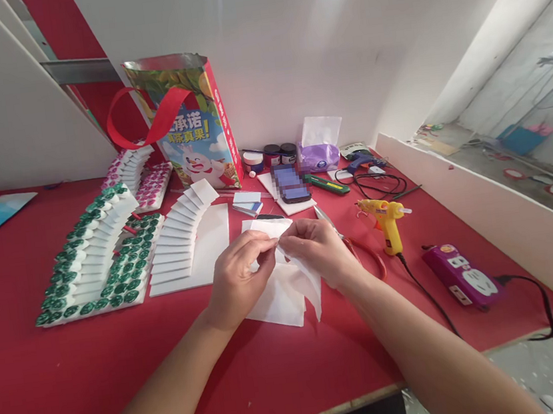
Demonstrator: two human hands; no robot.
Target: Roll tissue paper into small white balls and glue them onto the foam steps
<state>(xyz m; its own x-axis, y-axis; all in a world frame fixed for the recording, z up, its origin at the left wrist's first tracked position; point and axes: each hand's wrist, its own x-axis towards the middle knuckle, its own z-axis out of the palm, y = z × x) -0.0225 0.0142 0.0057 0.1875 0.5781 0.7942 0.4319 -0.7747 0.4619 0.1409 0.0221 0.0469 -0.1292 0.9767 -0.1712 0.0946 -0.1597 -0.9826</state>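
Over the middle of the red table my left hand (241, 273) and my right hand (318, 249) meet, thumbs and fingers pinched together on a thin white tissue (310, 287). The tissue hangs down below my right hand in a loose, curved flap. Under my hands more white tissue sheets (281, 304) lie on the table. Just beyond my fingertips is a dark, rounded object (270, 217), mostly covered. Scissors (327, 219) with red-orange handles lie right of my right hand, partly hidden by it.
Left stand white stepped models, one edged with green rosettes (127, 286), another plain (179, 239). A fruit-printed gift bag (200, 136), a phone (291, 184), a purple tissue pack (319, 155) and a green knife (328, 184) sit behind. Right are a yellow glue gun (388, 223) and a purple power strip (461, 275) with cords.
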